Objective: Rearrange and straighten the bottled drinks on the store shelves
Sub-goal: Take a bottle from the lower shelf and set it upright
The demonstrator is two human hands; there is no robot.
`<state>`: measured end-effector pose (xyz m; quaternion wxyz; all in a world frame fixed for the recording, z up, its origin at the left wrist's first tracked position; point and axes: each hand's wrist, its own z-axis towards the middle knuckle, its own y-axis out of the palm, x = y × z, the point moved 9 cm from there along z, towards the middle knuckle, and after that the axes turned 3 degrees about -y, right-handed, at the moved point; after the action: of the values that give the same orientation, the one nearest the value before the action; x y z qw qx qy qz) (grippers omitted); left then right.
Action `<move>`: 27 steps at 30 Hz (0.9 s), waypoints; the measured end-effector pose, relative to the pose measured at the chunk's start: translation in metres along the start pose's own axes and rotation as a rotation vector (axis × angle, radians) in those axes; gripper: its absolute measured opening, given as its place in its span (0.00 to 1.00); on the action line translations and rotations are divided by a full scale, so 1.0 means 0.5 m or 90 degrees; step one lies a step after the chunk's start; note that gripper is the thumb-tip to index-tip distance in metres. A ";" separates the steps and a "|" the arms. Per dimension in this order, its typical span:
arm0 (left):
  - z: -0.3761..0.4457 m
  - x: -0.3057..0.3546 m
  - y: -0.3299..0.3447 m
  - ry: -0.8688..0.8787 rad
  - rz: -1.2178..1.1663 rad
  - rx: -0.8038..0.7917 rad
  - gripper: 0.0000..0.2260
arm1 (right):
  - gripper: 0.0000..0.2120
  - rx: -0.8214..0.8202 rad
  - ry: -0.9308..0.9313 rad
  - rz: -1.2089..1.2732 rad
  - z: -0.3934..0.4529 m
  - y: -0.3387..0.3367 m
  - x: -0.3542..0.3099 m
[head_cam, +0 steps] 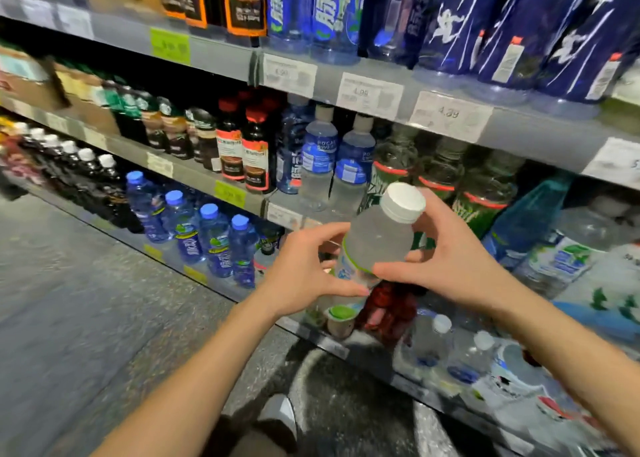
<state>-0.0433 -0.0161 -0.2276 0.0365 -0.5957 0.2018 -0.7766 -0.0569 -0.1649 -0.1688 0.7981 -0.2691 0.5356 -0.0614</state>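
Cloudy bottle (375, 245) with white cap (402, 202), tilted right, held in air before middle shelf (194, 174); left hand (304, 276) fingers curled round bottle's label band, thumb below; right hand (446, 259) grips opposite side, fingers behind neck, thumb across front; two blue-label bottles (318, 159) upright on shelf just behind; green-label bottles (481, 193) to right; blue-capped water bottles (207, 238) on lower shelf, left; price tags (370, 93) on upper shelf edge

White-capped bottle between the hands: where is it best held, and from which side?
Hold the white-capped bottle round its smooth shoulder, above the label, from both sides as the left hand and right hand do: it tilts, and the cap is narrower.
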 end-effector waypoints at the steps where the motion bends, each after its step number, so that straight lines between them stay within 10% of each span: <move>1: 0.005 -0.021 0.004 -0.005 -0.006 -0.005 0.35 | 0.35 -0.002 0.001 -0.027 0.007 0.005 0.011; 11: 0.042 -0.191 0.036 -0.081 0.241 -0.077 0.40 | 0.28 0.079 0.084 -0.095 0.010 0.029 0.126; 19: 0.037 -0.373 -0.039 -0.277 0.425 0.061 0.25 | 0.27 0.096 0.055 -0.116 0.020 0.063 0.170; 27: 0.074 -0.465 0.031 -0.333 0.465 -0.084 0.29 | 0.26 0.116 -0.059 -0.092 0.031 0.085 0.172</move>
<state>0.0554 0.0290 -0.4372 0.3196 -0.6627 0.4317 -0.5219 -0.0151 -0.1566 -0.2561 0.8368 -0.2358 0.4693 -0.1544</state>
